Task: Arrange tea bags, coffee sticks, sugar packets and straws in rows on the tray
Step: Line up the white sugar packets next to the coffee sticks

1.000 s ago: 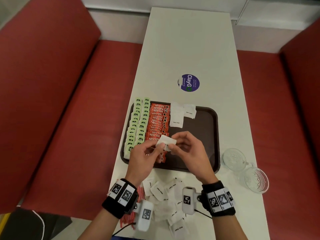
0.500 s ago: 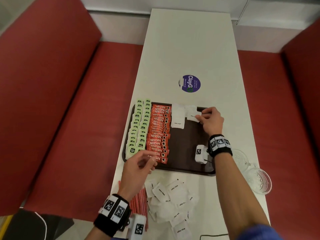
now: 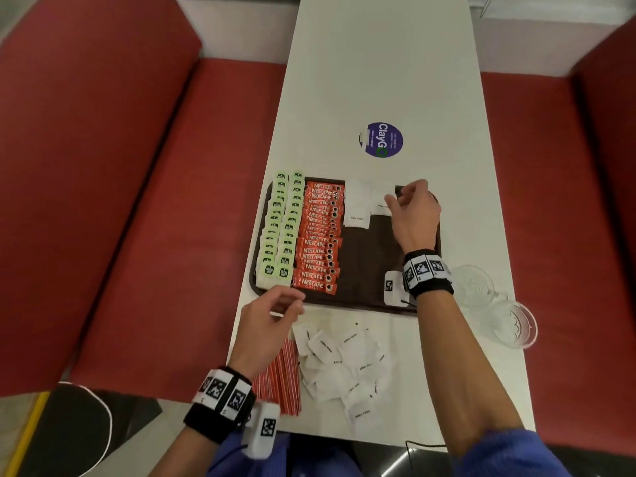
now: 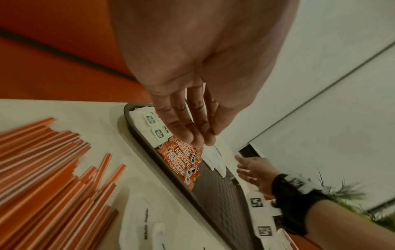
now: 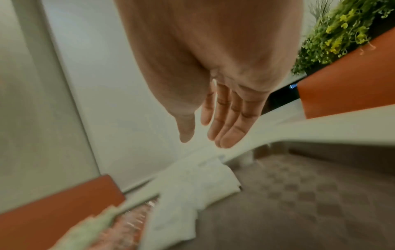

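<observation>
A dark tray (image 3: pixel 364 266) holds two columns of green tea bags (image 3: pixel 282 228), a column of orange coffee sticks (image 3: pixel 320 235) and a few white sugar packets (image 3: pixel 358 204) at its far edge. My right hand (image 3: pixel 399 197) hovers over the far right of the tray beside those packets. In the right wrist view the right hand (image 5: pixel 205 140) has straight fingers and holds nothing. My left hand (image 3: pixel 292 304) hangs at the tray's near left corner, fingers loose and empty (image 4: pixel 198 140). Loose sugar packets (image 3: pixel 344 363) and red straws (image 3: pixel 282 376) lie on the table in front of the tray.
Two glass cups (image 3: pixel 475 287) (image 3: pixel 512 325) stand right of the tray near the table's edge. A round purple sticker (image 3: pixel 382 139) is on the white table beyond the tray. Red bench seats (image 3: pixel 172 201) flank the table on both sides.
My right hand carried a sugar packet from in front of me to the tray's far edge and let it go. My left hand drew back to the tray's near left corner.
</observation>
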{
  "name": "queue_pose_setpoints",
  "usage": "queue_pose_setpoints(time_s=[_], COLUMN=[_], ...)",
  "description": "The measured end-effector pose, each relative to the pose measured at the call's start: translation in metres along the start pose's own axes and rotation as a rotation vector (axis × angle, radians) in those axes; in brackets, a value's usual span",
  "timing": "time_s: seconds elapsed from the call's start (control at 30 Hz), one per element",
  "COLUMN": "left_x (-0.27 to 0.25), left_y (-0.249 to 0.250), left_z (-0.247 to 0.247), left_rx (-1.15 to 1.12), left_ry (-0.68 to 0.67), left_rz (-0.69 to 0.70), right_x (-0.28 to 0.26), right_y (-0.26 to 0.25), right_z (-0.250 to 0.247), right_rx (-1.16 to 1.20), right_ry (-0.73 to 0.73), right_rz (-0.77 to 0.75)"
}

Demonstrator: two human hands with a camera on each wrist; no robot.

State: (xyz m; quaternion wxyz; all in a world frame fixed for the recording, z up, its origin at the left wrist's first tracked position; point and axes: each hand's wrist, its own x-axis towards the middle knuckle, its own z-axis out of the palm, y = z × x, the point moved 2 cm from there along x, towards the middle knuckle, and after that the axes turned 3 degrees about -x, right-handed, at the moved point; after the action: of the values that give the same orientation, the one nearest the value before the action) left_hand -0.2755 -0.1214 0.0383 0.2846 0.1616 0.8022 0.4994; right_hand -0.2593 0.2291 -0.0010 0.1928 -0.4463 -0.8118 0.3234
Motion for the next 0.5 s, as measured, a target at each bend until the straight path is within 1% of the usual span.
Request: queue_pose_setpoints(time_s=[0.07,0.13,0.23,0.3,0.4,0.5], left_x=[-0.006,-0.015,-0.028,-0.035,-0.041,-0.037], left_y=[-0.002,-0.007,-0.018,-0.028,-0.043,-0.045], left_z=[0.003,0.009,0.023,0.036,0.056,0.077], left_rx=[0.072,0.17,0.301,0.392,0.494,0.516], left_ry=[-0.017,-0.047,-0.113,-0.152,-0.159,-0.128], left_rz=[0.033,0.052,0.064,0.074,0.079,0.103], right_x=[-0.042,-0.091,-0.163,-0.203,-0.251,-0.277], right_y=[-0.015,-0.019,-0.001,0.018,0.042,0.055], right_z=[-0.017,-0.033,-0.043,-0.045,-0.049,-0.05], right_rx=[0.048,0.039,-0.052,-0.108,-0.208,-0.239], right_ry=[-0.032,-0.139,-0.321,-0.386,-0.443,-0.495], right_rz=[-0.042,-0.036,-0.017,0.007,0.058,0.12])
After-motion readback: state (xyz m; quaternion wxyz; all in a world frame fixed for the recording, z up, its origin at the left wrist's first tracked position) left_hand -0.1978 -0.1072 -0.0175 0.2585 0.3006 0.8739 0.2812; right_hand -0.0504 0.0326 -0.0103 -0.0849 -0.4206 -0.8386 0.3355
